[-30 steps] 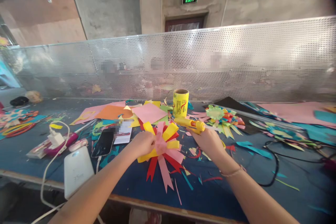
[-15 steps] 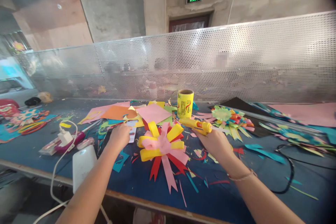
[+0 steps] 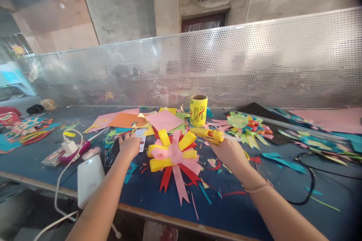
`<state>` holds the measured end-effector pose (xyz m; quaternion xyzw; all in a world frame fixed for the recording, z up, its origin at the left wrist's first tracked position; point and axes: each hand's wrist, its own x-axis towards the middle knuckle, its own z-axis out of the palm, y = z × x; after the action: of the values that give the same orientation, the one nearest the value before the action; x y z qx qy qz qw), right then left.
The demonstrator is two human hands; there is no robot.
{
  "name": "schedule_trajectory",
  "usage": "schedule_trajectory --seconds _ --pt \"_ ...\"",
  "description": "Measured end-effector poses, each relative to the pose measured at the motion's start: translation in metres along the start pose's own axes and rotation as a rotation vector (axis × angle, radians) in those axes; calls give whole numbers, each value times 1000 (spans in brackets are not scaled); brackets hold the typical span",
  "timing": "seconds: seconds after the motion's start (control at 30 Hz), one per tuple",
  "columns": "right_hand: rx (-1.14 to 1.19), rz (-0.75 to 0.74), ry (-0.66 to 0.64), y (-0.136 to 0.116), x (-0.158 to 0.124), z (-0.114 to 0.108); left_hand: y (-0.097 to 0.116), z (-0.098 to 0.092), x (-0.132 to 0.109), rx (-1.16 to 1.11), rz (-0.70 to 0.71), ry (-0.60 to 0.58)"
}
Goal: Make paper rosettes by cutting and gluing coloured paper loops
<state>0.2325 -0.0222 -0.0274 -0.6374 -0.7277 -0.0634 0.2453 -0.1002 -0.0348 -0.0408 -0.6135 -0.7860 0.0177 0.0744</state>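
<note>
My right hand [image 3: 229, 153] is wrapped round a yellow glue gun [image 3: 207, 134], held above the table to the right of a paper bow flower. This flower [image 3: 175, 153] has yellow and pink loops over red and pink forked tails, and it lies between my hands. My left hand [image 3: 130, 147] reaches over a phone [image 3: 143, 134] with a lit screen, its fingers spread and the palm downward. Whether its fingertips touch the phone I cannot tell. A dark device [image 3: 112, 155] shows partly beside that hand.
Behind the flower stands a yellow tape roll [image 3: 198, 111]. Pink paper [image 3: 164, 120] and orange paper [image 3: 127, 119] lie at the back. A white power bank [image 3: 89, 180] with a cable is at left. Another paper flower [image 3: 246, 125] and a black cord [image 3: 313, 180] lie right.
The fingers of my left hand have spread and shifted slightly left over the phone. My right hand keeps the glue gun in nearly the same place. The flower looks unchanged.
</note>
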Motion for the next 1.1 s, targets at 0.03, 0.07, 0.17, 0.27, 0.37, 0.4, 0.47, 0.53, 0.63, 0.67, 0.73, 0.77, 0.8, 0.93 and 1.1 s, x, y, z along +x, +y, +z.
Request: schedule_trajectory --seconds 0.03,0.07,0.17,0.27,0.37,0.4,0.47,0.53,0.63,0.67,0.73,0.77,0.8,0.93,1.1 --pt "0 -1 -1 -1 0 -1 0 1 2 -1 -12 -11" --pt "-1 1 -7 -1 -1 -2 0 2 3 -1 -23 -20" --pt "-7 15 -39 -3 -1 -4 -1 4 6 -4 -32 -23" --pt "0 12 -55 -4 -1 -5 0 4 5 -17 -12 -8" --pt "6 1 -44 -3 -1 -3 2 0 0 -77 22 -15" --pt "9 -5 -35 -2 -1 -3 2 -3 -2 -109 37 -12" --pt "17 -19 -17 -2 -1 -1 3 -8 -4 -165 52 15" --pt "17 -32 -11 -1 -1 0 3 -15 -2 -184 60 47" --pt "-12 -36 -18 -1 -1 1 7 -23 9 -176 87 31" --pt "-24 -36 -18 -1 -1 1 10 -25 13 -179 101 10" --pt "-38 -36 -16 0 -1 1 20 -28 21 -178 145 -13" --pt "-39 -35 -15 0 -1 2 25 -29 24 -194 185 0" --pt "-39 -39 -16 1 -1 2 32 -30 25 -235 239 22" --pt "-48 -73 -17 3 -1 6 55 -39 17 -498 504 134" --pt "-26 -73 21 4 -1 10 63 -41 10 -485 598 252"
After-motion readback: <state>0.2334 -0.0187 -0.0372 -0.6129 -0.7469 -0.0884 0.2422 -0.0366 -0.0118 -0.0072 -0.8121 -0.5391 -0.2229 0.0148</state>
